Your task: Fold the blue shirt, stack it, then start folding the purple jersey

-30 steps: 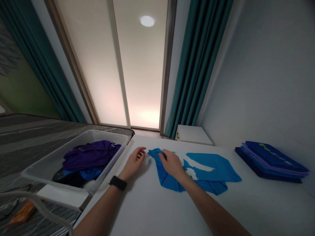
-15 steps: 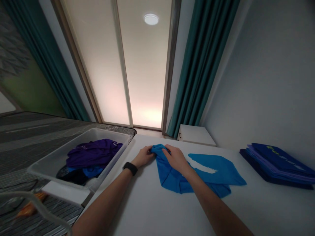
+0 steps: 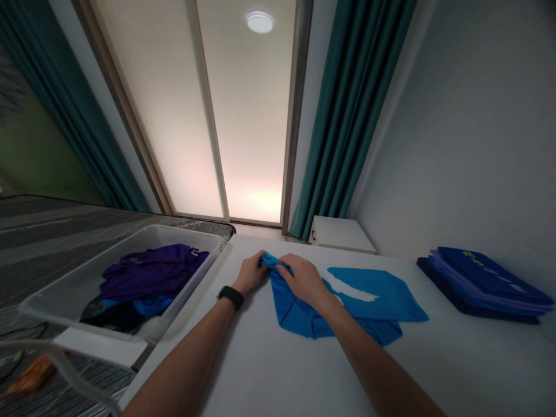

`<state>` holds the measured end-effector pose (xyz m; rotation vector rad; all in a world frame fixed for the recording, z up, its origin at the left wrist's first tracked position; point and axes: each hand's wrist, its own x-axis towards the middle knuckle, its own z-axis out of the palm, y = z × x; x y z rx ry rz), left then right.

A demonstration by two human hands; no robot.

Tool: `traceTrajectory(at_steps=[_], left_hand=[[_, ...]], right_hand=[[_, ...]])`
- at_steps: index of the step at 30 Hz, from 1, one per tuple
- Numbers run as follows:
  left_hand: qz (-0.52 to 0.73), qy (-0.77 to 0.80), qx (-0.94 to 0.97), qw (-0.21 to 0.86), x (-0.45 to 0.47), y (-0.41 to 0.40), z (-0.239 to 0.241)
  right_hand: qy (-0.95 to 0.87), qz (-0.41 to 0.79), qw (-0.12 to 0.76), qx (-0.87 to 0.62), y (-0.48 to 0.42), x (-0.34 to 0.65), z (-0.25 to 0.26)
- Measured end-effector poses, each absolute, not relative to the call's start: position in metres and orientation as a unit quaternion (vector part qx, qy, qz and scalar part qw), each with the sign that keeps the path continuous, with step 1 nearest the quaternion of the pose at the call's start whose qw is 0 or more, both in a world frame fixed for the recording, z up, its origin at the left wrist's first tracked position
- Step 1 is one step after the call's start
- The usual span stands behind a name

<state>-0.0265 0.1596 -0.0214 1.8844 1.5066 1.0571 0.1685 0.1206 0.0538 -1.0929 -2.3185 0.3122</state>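
Looks like soft, matt, creased cloth on the blue garment (image 3: 386,289) between left grip (image 3: 252,275) and right grip (image 3: 303,281). Shows smooth, faintly sheened on the desk (image 3: 269,370) beneath both. Reads as translucent plastic on the bin (image 3: 56,298) left of the left grip, matt cloth on the stack (image 3: 482,284) right of the right grip.

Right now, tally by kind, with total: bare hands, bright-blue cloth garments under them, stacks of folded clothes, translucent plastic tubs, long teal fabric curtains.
Bare hands: 2, left hand and right hand
Bright-blue cloth garment: 1
Stack of folded clothes: 1
Translucent plastic tub: 1
Teal fabric curtains: 2, left curtain and right curtain
Total: 7
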Motion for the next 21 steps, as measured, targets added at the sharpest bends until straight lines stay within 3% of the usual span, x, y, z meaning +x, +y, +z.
traceTrajectory(at_steps=[14, 21], left_hand=[[0.397, 0.556, 0.668, 0.294, -0.044, 0.169, -0.023], [0.392, 0.604, 0.642, 0.262, -0.046, 0.162, -0.016]], right_hand=[[-0.927, 0.118, 0.161, -0.318, 0.095, 0.149, 0.035], [-0.906, 0.112, 0.198, -0.357, 0.11, 0.16, 0.021]])
